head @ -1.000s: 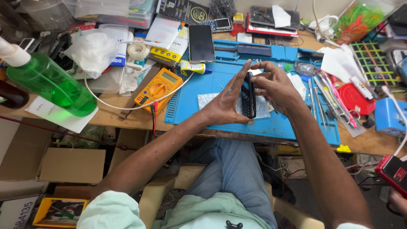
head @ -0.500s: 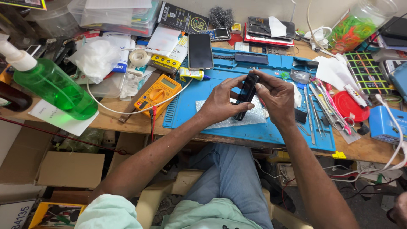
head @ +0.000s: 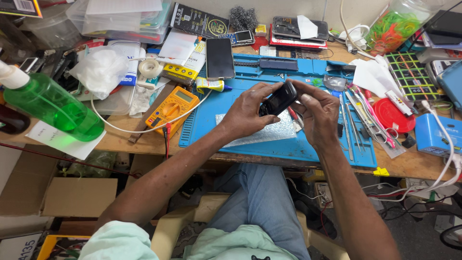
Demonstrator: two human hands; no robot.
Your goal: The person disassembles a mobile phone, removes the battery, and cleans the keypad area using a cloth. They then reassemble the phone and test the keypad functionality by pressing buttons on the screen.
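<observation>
- Two hands meet above the blue work mat [head: 269, 147], gripping one small black mobile phone [head: 278, 98] tilted between them.
- Left hand [head: 248, 113] has its fingers curled around the phone's lower end; right hand [head: 317, 113] pinches its upper end.
- Beside the mat lies a yellow multimeter [head: 172, 110].
- Farther back rests a black smartphone [head: 220, 58].
- Far left stands a green liquid bottle [head: 50, 107].

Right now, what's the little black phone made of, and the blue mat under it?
The small black phone, held by the left hand and right hand, looks like glossy hard plastic: light glints off it. The blue mat looks like matte rubber or silicone, with moulded ridges and no shine.
</observation>
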